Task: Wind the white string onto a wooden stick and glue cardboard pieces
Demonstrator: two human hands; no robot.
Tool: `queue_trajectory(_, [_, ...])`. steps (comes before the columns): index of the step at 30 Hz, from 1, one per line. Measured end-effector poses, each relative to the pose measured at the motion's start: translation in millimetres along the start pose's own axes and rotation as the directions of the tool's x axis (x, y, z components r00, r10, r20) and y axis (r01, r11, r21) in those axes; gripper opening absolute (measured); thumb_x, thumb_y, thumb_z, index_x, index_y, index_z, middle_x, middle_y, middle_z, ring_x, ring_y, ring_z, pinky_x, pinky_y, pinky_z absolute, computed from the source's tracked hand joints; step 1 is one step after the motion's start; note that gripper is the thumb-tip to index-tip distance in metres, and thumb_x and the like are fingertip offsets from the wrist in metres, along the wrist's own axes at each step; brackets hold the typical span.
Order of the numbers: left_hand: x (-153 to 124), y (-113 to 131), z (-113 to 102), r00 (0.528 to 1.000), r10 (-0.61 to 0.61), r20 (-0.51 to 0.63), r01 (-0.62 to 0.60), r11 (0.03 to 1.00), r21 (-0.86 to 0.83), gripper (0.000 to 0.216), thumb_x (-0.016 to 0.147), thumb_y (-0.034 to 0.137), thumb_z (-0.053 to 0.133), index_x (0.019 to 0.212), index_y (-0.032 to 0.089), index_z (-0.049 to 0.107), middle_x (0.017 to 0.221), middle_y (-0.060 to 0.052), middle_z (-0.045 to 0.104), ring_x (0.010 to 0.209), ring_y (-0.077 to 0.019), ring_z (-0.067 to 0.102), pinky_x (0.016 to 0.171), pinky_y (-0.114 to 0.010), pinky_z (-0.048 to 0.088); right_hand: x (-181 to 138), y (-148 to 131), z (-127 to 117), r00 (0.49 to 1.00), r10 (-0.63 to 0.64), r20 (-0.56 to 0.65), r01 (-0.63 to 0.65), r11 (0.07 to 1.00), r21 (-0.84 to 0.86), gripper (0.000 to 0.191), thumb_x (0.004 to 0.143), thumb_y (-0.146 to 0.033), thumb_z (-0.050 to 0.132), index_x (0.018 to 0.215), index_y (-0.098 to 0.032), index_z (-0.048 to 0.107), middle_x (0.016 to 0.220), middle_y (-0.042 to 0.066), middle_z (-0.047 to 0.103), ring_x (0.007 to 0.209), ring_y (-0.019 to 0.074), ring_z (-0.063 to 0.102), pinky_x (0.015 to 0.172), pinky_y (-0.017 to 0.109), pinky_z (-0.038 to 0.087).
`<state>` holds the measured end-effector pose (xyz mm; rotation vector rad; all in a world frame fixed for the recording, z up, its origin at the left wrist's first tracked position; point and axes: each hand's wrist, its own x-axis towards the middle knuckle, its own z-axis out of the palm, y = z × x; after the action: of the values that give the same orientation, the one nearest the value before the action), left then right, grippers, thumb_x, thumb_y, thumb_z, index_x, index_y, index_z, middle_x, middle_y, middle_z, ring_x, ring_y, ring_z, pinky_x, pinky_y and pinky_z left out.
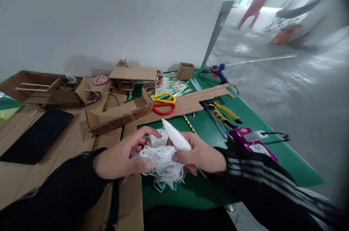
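A loose, tangled bundle of white string [165, 171] hangs between my hands, above the front of the green table. My left hand [122, 156] is curled about the left side of the bundle, thumb on top of the strands. In my right hand [203, 152] is a white thread cone [177, 136], wound thick at the base and tapering to a pale tip that points up and left. Some strands lie against my right fingers too. A thin stick end shows under my right hand. Just beyond the hands lie scissors [164, 103] with one yellow and one red handle.
Cardboard boxes [120, 114] and a black tablet-like slab [36, 135] occupy the left side. Thin sticks [174, 84] are spread at the back. Rightward lie a blue glue gun [218, 72], yellow-black pliers [225, 114] and a purple device [249, 138] near the green table's edge [305, 178].
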<state>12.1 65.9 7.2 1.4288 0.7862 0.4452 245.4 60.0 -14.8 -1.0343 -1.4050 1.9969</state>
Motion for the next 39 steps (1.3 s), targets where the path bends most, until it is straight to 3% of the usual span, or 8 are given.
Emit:
queue_trajectory(3, [2, 3, 6, 0.995, 0.083, -0.057, -0.051, 0.901, 0.43, 0.072, 0.067, 0.038, 0.078, 0.13, 0.026, 0.047, 0.106, -0.005, 0.059, 0.086, -0.0204, 0.059, 0.076, -0.031, 0.047, 0, -1, 1, 1.0, 0.003, -0.009, -0.003, 0.999, -0.049, 0.021, 0.074, -0.028, 0.067, 0.085, -0.015, 0.054, 0.043, -0.01, 0.046, 0.031, 0.0039, 0.039, 0.03, 0.013, 0.035])
queue_trajectory(6, [6, 5, 14, 0.965, 0.224, -0.135, -0.105, 0.806, 0.582, 0.043, 0.073, 0.037, 0.074, 0.112, 0.023, 0.061, 0.106, -0.006, 0.064, 0.096, -0.0244, 0.057, 0.085, -0.035, 0.043, 0, -2, 4, 1.0, 0.021, 0.021, -0.019, 0.993, -0.119, 0.022, 0.075, -0.029, 0.067, 0.089, -0.014, 0.057, 0.051, -0.009, 0.047, 0.034, 0.0027, 0.039, 0.031, 0.012, 0.036])
queue_trajectory(9, [7, 2, 19, 0.939, 0.273, -0.211, -0.113, 0.821, 0.559, 0.017, 0.087, 0.035, 0.059, 0.088, 0.02, 0.067, 0.089, -0.005, 0.067, 0.087, -0.0213, 0.058, 0.078, -0.031, 0.042, 1, -2, 6, 0.999, 0.041, 0.035, -0.035, 0.986, -0.163, 0.021, 0.077, -0.029, 0.066, 0.088, -0.014, 0.057, 0.053, -0.008, 0.046, 0.035, 0.0025, 0.039, 0.031, 0.012, 0.034])
queue_trajectory(15, [5, -2, 25, 0.965, -0.027, -0.262, 0.039, 0.998, 0.039, 0.031, 0.091, 0.048, 0.049, 0.087, 0.018, 0.054, 0.075, 0.001, 0.055, 0.063, -0.0124, 0.047, 0.06, -0.023, 0.04, 3, -2, 5, 0.995, 0.092, 0.027, -0.084, 0.971, -0.222, 0.019, 0.077, -0.028, 0.065, 0.089, -0.015, 0.057, 0.055, -0.008, 0.047, 0.035, 0.0026, 0.038, 0.03, 0.013, 0.033])
queue_trajectory(21, [8, -8, 22, 0.933, -0.039, -0.358, -0.03, 0.982, -0.184, 0.033, 0.092, 0.049, 0.047, 0.078, 0.019, 0.049, 0.067, 0.004, 0.048, 0.057, -0.0098, 0.041, 0.054, -0.021, 0.037, 3, -3, 4, 0.994, 0.112, 0.01, -0.107, 0.972, -0.211, 0.02, 0.076, -0.03, 0.066, 0.084, -0.015, 0.056, 0.056, -0.007, 0.048, 0.036, 0.0027, 0.038, 0.03, 0.013, 0.034])
queue_trajectory(26, [5, -11, 14, 0.938, 0.007, -0.346, -0.038, 0.996, -0.082, 0.032, 0.094, 0.048, 0.042, 0.078, 0.021, 0.045, 0.06, 0.007, 0.04, 0.051, -0.0091, 0.036, 0.05, -0.02, 0.032, 4, 0, 3, 0.995, 0.103, -0.005, -0.102, 0.979, -0.177, 0.023, 0.075, -0.032, 0.068, 0.086, -0.015, 0.057, 0.059, -0.006, 0.053, 0.037, 0.003, 0.04, 0.032, 0.014, 0.037])
queue_trajectory(31, [2, 0, 18, 0.976, 0.107, -0.189, -0.02, 0.911, 0.412, 0.032, 0.083, 0.034, 0.063, 0.112, 0.024, 0.054, 0.086, 0.0, 0.062, 0.069, -0.0158, 0.054, 0.064, -0.027, 0.04, 4, 0, 4, 0.998, 0.07, 0.001, -0.068, 0.977, -0.202, 0.02, 0.076, -0.029, 0.066, 0.088, -0.015, 0.058, 0.058, -0.006, 0.052, 0.037, 0.0037, 0.041, 0.031, 0.014, 0.037])
queue_trajectory(39, [5, -2, 17, 0.944, 0.286, -0.167, -0.159, 0.833, 0.529, 0.004, 0.081, 0.017, 0.061, 0.083, 0.02, 0.063, 0.094, -0.004, 0.058, 0.092, -0.0192, 0.054, 0.081, -0.03, 0.041, 4, -2, 6, 0.998, 0.069, -0.008, -0.069, 0.974, -0.218, 0.018, 0.074, -0.025, 0.064, 0.088, -0.015, 0.058, 0.058, -0.007, 0.049, 0.037, 0.003, 0.039, 0.032, 0.014, 0.036])
